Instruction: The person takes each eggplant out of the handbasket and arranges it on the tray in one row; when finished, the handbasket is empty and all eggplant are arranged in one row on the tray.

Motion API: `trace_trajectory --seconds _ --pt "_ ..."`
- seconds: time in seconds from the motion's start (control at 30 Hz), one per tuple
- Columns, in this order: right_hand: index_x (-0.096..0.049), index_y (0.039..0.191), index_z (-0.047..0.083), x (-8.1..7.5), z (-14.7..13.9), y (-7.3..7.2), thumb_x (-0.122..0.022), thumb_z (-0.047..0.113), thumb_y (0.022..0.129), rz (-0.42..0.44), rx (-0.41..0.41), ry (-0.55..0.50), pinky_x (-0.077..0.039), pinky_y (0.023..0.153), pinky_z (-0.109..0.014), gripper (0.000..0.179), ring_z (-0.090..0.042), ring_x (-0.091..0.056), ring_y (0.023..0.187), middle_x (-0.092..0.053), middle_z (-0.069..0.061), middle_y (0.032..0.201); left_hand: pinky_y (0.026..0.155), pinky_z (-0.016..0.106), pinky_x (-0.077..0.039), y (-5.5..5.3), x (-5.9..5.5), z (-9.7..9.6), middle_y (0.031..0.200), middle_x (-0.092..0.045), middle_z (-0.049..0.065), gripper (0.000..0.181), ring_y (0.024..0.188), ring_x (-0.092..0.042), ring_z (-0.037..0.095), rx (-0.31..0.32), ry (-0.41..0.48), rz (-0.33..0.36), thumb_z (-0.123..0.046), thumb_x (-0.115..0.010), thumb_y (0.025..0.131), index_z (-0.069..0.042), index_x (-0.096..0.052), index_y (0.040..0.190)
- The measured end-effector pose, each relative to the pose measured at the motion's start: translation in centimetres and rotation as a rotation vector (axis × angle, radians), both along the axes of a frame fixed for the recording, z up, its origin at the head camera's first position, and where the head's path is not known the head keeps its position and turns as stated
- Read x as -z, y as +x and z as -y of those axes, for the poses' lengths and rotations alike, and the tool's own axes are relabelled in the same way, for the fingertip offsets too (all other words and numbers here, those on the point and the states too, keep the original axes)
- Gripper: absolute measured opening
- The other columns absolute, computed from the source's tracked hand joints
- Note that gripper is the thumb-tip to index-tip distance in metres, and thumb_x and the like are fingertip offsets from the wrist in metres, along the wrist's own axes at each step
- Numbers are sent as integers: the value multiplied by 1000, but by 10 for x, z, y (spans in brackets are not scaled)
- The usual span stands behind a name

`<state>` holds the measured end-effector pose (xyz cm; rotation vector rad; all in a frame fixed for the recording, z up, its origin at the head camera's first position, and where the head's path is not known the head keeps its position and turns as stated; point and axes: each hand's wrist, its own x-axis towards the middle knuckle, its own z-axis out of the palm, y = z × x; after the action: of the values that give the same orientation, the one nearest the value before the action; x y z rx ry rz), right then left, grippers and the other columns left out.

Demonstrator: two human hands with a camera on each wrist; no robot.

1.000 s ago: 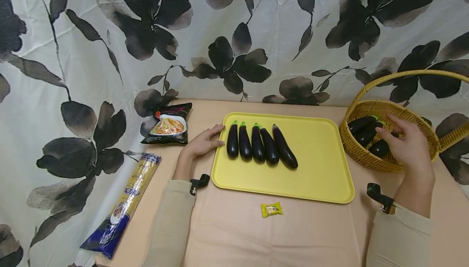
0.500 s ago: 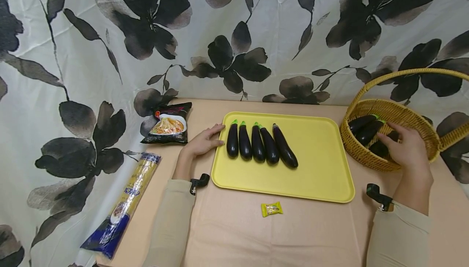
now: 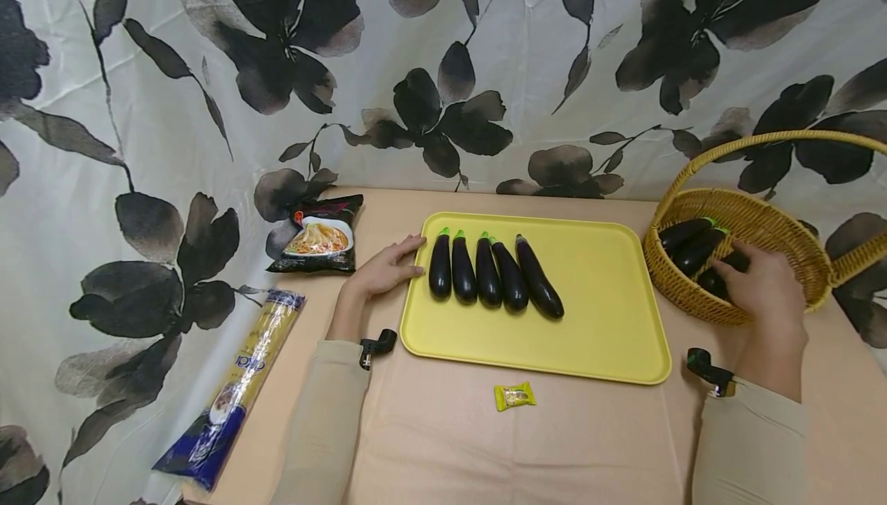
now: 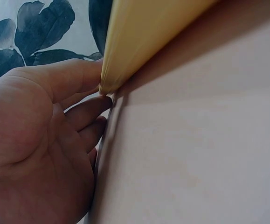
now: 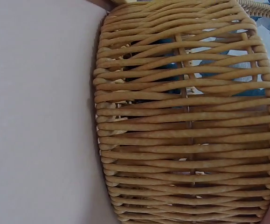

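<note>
My left hand rests at the left edge of the yellow tray, its extended fingers touching the rim. The left wrist view shows that hand against the edge of the tray. Several dark eggplants lie side by side on the tray, stems toward the back. Inside the wicker basket, my right hand holds an eggplant between thumb and forefinger; its other fingers are hidden. More eggplants lie beside it. Only the basket's woven side fills the right wrist view.
A black noodle packet lies behind my left hand, and a long pasta packet at the table's left edge. One small yellow wrapped sweet sits in front of the tray. The basket's handle arches over its opening. A floral curtain hangs behind.
My right hand has moved lower into the basket and a little to the left, its thumb and forefinger closing round an eggplant. The left hand and the tray have stayed still.
</note>
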<state>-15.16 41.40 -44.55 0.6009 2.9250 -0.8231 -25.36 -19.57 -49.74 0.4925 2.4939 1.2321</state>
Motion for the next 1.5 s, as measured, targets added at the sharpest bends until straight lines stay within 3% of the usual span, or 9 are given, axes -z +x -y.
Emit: trace_trajectory --seconds 0.2,0.5,0.9,1.13,1.23,1.33,1.4,1.43,1.5 --pt "-19 165 7 -2 2 -1 -47 55 107 40 -7 -6 -24 107 -86 81 -67 -18 144 -17 -43 159 135 46 0 -1 0 0 173 -27 0 66 163 -11 22 3 1 2 -27 -68 101 -20 -41 162" --pt "-22 164 2 -3 0 -2 -42 57 107 60 -111 4 -30 98 -87 81 -72 -24 136 -24 -47 155 135 46 0 0 -2 0 173 -27 1 67 163 -12 22 6 3 4 -27 -68 101 -19 -41 162" --pt "-14 166 9 -8 0 -4 -42 49 110 86 -72 -39 -30 101 -87 75 -70 -19 143 -16 -44 160 135 47 0 0 0 0 173 -27 0 67 163 -12 22 3 5 2 -28 -68 101 -20 -41 162" --pt "-13 166 11 -10 -4 -2 -38 41 112 23 -105 -55 -24 105 -88 67 -70 -17 143 -14 -46 160 135 46 -2 -1 0 0 172 -28 0 66 163 -11 22 -1 -3 0 -26 -67 101 -20 -42 161" --pt "-15 166 10 -11 -7 -1 -37 33 112 -36 -121 -58 -34 103 -81 62 -66 -26 136 -17 -48 157 135 47 -2 -1 -1 0 173 -27 1 66 163 -10 23 2 -2 2 -26 -67 101 -20 -41 162" --pt "-18 166 10 -15 -9 1 -36 28 112 -104 -117 -62 -41 89 -68 59 -60 -32 124 -23 -49 151 134 48 -2 0 -1 0 173 -27 1 66 163 -10 24 1 -1 4 -27 -68 101 -21 -41 162" --pt "-22 165 11 -17 -8 1 -38 29 112 -154 -113 -54 -47 76 -57 59 -55 -48 108 -40 -48 135 134 49 -2 0 -1 0 173 -27 1 67 163 -10 24 -1 -3 6 -27 -68 101 -22 -41 162" --pt "-25 165 11 -19 -7 1 -40 30 112 -182 -112 -58 -49 70 -51 59 -50 -55 96 -46 -44 128 134 49 -2 0 -1 -1 173 -27 0 67 163 -10 24 -2 -3 7 -28 -68 101 -22 -41 162" --pt "-30 164 12 -23 -5 2 -45 32 111 -224 -109 -84 -53 62 -34 60 -25 -61 73 -48 -42 128 134 49 -2 0 -1 -1 173 -26 0 66 163 -10 24 -2 -5 8 -28 -67 101 -22 -41 162"
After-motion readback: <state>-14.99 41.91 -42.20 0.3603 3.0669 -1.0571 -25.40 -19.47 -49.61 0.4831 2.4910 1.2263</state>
